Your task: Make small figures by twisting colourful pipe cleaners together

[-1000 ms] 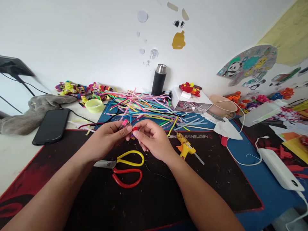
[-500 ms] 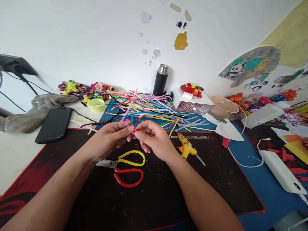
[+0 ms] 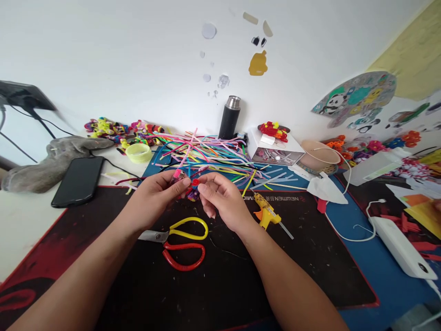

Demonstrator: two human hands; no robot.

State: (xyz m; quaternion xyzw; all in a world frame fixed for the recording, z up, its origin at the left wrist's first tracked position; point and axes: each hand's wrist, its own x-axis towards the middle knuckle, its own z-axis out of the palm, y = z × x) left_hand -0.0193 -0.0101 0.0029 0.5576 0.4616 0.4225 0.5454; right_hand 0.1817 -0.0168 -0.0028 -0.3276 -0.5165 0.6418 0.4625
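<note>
My left hand (image 3: 161, 195) is closed, with a small see-through object with a pink top (image 3: 177, 174) showing between thumb and fingers; its kind is unclear. Facing it, my right hand (image 3: 220, 197) pinches a small fuzzy pipe-cleaner figure (image 3: 193, 195), purple and multicoloured with a red piece on top. The figure sits between the two hands, partly covered by fingers. Below the hands, scissors (image 3: 184, 234) with one yellow and one red handle lie on the black mat (image 3: 227, 289). To the right of my right hand rests a yellow glue gun (image 3: 267, 212) with a clear stick.
Behind the hands spreads a pile of coloured pipe cleaners (image 3: 206, 154). A black flask (image 3: 230, 118) and a white box (image 3: 275, 149) stand by the wall. A phone (image 3: 78, 181) and a roll of pale green tape (image 3: 138, 152) lie left, a power bank (image 3: 401, 246) right.
The fingers have shifted, so more of the purple figure and its red piece shows between the hands. The pink-topped object has tilted more upright in my left hand.
</note>
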